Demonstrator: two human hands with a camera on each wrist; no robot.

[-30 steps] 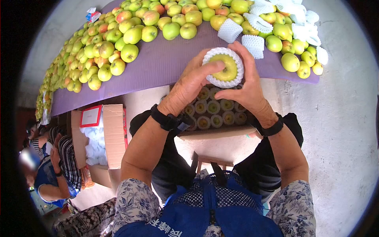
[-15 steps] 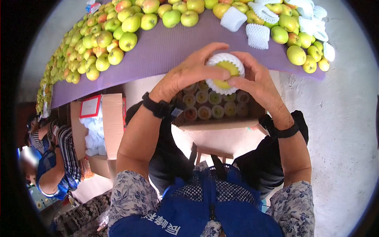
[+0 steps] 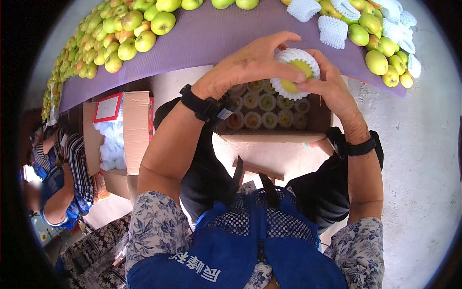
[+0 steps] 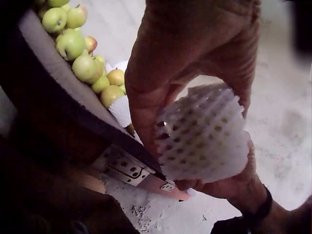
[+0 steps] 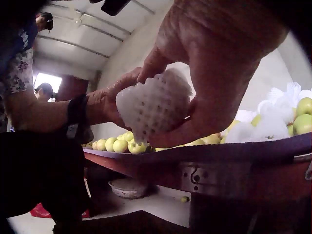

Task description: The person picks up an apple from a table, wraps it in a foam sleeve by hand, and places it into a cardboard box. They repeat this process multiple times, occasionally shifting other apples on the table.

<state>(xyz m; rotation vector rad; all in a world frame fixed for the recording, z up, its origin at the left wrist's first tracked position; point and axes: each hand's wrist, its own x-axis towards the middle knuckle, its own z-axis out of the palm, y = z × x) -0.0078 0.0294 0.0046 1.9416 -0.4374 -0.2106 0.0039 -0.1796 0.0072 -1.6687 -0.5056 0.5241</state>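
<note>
Both hands hold one yellow-green apple [image 3: 300, 70] in a white foam net [image 3: 282, 86], above the near edge of the purple-covered table. The left hand [image 3: 257, 60] has its thumb across the apple's face and its fingers behind the net. The right hand [image 3: 332, 86] grips the other side, thumb in front and fingers around the back. In the left wrist view the net [image 4: 202, 136] covers the fruit between the hands. The right wrist view shows the net [image 5: 153, 105] pinched between the fingers and thumb of the right hand [image 5: 209, 73].
Below the hands, a carton [image 3: 279, 137] holds rows of netted apples. Loose apples [image 3: 127, 49] lie at the table's left; more apples and empty foam nets [image 3: 333, 32] lie at its right. A box of white foam [image 3: 137, 130] stands at left, near another person [image 3: 57, 190].
Both hands, with the netted apple between them, have moved right and slightly up in the head view. The apple has tilted, and the right thumb has come onto its face.
</note>
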